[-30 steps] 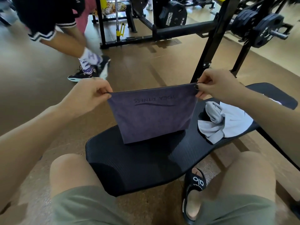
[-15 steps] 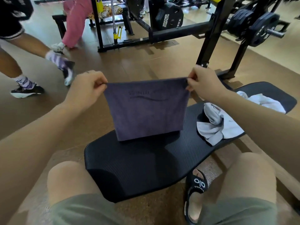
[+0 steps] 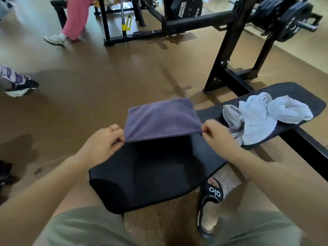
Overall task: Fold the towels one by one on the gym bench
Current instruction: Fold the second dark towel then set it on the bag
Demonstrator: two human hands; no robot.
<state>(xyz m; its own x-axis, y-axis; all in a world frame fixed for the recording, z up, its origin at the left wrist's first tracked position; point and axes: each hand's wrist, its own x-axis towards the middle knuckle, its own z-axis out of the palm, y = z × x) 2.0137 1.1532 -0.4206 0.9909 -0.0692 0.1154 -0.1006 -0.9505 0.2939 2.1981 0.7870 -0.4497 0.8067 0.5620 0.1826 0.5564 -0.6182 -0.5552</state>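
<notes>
A purple towel is stretched almost flat above the black gym bench, its far edge swung away from me. My left hand pinches its near left corner and my right hand pinches its near right corner. Both corners sit just above the pad. A crumpled pale grey-white towel lies on the bench's far right end, right of my right hand.
A black rack upright and loaded weight plates stand behind the bench. People's legs and shoes cross the brown floor at left. My knees and a black slide sandal flank the bench's near end.
Both hands came down and toward me with the purple towel. It hung upright before; it now spreads nearly level, far edge flung away. The walkers moved left.
</notes>
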